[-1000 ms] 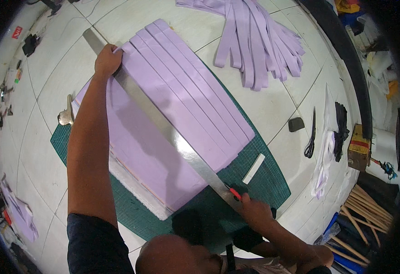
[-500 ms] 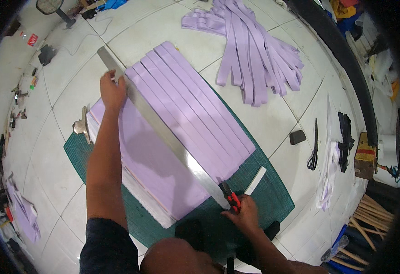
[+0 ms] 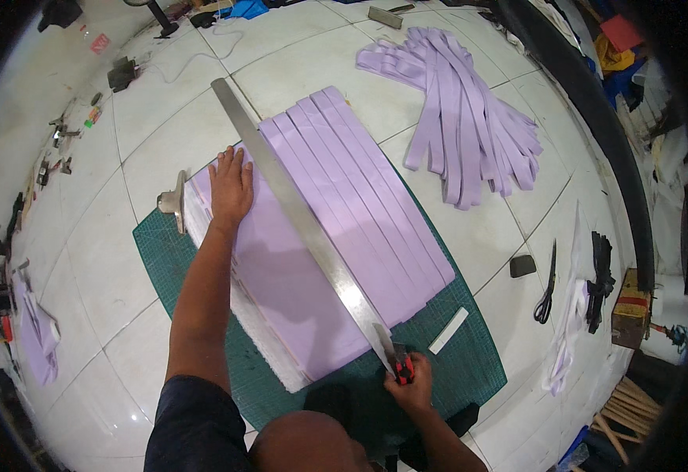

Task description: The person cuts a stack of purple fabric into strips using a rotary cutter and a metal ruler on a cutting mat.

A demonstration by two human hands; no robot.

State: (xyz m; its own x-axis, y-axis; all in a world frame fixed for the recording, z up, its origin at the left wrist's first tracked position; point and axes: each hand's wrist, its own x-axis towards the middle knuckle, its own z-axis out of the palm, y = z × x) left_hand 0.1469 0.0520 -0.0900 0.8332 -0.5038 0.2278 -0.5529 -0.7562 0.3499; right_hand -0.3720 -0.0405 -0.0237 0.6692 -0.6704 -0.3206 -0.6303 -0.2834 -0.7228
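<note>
A long metal ruler [image 3: 305,224] lies slantwise across lilac fabric [image 3: 281,287], which is layered on a green cutting mat [image 3: 344,405]. Left of the ruler, my left hand [image 3: 231,185] rests flat on the fabric near its far edge, fingers spread slightly. My right hand [image 3: 413,387] is closed around a red and black utility knife [image 3: 404,367] at the ruler's near end. The knife's blade points away from me, at the ruler's edge. To the ruler's right lie several cut lilac strips [image 3: 360,197], side by side. A metal clamp [image 3: 172,202] grips the fabric's left edge.
A heap of long lilac strips [image 3: 462,118] lies on the tiled floor at the far right. A short white bar [image 3: 448,330] sits on the mat. Right of it are a dark block [image 3: 522,266], black scissors [image 3: 547,287] and a black bundle [image 3: 598,279].
My left hand has let go of the ruler and now lies flat on the fabric beside it. My right hand has shifted the knife toward the ruler's near end. The view has shifted a little.
</note>
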